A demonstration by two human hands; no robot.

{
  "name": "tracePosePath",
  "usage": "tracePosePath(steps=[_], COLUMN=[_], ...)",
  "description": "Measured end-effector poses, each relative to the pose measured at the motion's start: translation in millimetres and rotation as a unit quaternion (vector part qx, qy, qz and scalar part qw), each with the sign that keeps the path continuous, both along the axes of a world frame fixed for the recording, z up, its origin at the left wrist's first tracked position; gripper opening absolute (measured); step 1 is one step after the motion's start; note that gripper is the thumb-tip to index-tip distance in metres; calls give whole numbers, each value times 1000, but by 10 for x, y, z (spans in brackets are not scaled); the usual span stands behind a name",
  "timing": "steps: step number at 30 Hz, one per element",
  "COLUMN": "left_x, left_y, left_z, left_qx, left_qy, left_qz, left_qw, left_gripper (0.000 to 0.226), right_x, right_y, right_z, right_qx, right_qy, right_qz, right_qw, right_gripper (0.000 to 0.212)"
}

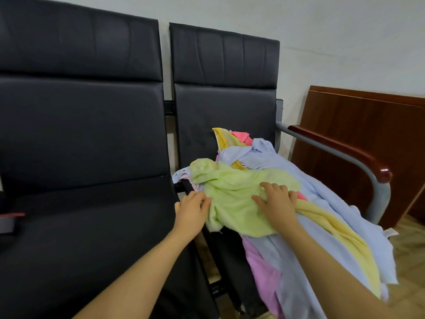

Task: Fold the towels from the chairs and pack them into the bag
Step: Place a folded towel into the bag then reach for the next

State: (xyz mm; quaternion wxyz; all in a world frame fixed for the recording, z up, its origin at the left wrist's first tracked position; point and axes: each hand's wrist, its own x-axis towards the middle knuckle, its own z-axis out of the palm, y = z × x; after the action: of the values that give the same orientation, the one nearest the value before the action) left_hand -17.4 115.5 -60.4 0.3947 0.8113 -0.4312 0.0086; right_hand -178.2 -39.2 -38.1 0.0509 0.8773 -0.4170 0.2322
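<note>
A crumpled light green towel (232,194) lies on top of a heap of towels on the right black chair (220,107). Under it are pale blue (299,180), yellow (333,229), lilac (262,270) and pink (241,137) towels. My left hand (190,212) touches the green towel's left edge, its fingertips hidden in the cloth. My right hand (278,203) rests on the green towel with its fingers spread. No bag is clearly in view.
The left black chair (80,134) has a bare seat, with a small dark and red object (11,221) at its left edge. A wooden armrest (345,150) bounds the right chair. A brown wooden board (368,134) leans on the wall.
</note>
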Motion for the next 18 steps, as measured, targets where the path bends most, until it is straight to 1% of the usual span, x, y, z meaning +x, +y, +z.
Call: tracePosePath(steps=[1,3,6,9,11,13,16,18], left_x=[-13,-34,-45,-2,69,164,269,333], left_y=[-10,-10,54,212,367,540,833,1044], left_z=[10,27,72,182,300,439,680,827], left_qx=[-10,-38,-96,-153,-184,-215,-259,-276], left_qy=[6,28,75,118,141,149,163,149], left_qz=[5,11,27,44,47,52,59,67], left_qw=[1000,999,992,980,972,964,950,947], left_gripper=[23,25,29,29,28,28,27,26], right_x=[-2,-6,17,125,250,397,597,698], right_y=[-11,-17,42,277,479,712,1070,1300], right_z=[14,15,-8,62,175,300,510,643], right_qx=[-8,-36,-95,-112,-88,-58,58,101], right_qy=[-23,-99,-190,-264,-311,-348,-409,-421], right_qz=[12,59,129,175,204,227,270,288], right_qw=[1000,993,969,942,924,908,870,854], right_gripper=[33,18,14,22,25,22,13,11])
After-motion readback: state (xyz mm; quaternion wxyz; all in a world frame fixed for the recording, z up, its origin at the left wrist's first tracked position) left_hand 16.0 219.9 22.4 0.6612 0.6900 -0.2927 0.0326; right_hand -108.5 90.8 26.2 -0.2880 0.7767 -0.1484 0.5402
